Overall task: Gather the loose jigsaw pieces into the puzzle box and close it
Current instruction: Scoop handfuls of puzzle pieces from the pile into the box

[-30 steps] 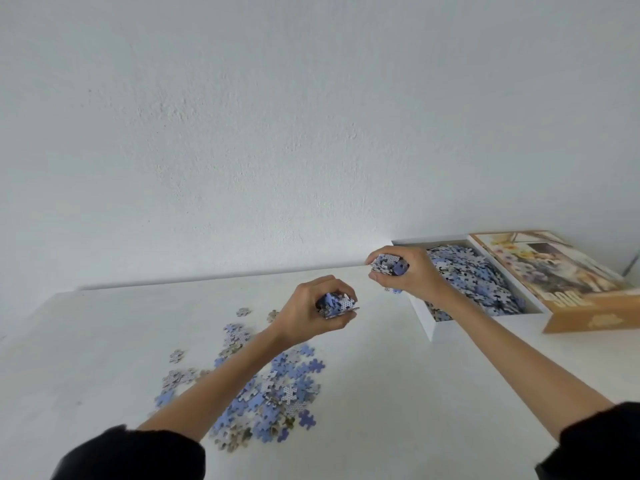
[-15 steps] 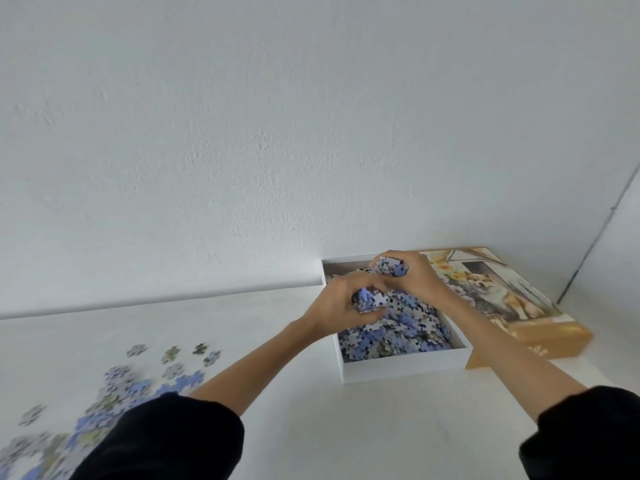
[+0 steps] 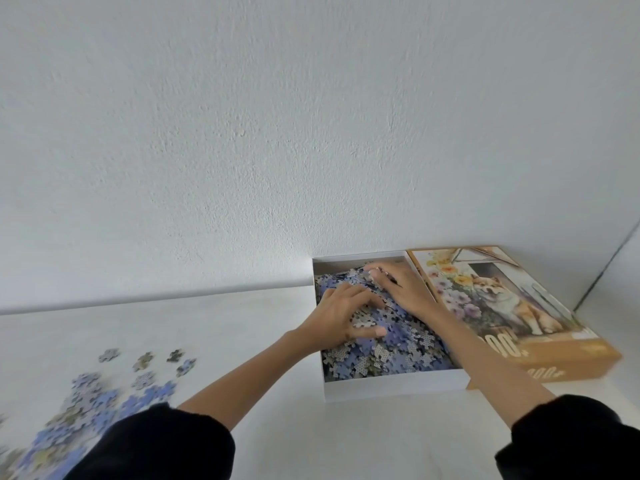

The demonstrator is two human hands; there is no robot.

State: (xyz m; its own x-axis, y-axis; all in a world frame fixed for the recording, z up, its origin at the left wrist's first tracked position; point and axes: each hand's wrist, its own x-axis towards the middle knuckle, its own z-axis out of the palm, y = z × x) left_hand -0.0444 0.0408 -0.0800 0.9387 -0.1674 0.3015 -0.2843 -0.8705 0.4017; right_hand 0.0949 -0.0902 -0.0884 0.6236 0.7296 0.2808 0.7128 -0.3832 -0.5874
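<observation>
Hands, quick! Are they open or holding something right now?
Left hand: open, fingers spread on the puzzle pieces in the box.
Right hand: open, lying flat on the same pieces.

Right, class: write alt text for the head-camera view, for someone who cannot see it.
A person's left hand and right hand lie spread on the jigsaw pieces heaped in an open white puzzle box. Its dog-picture lid lies to its right; loose pieces lie scattered on the table at left.
</observation>
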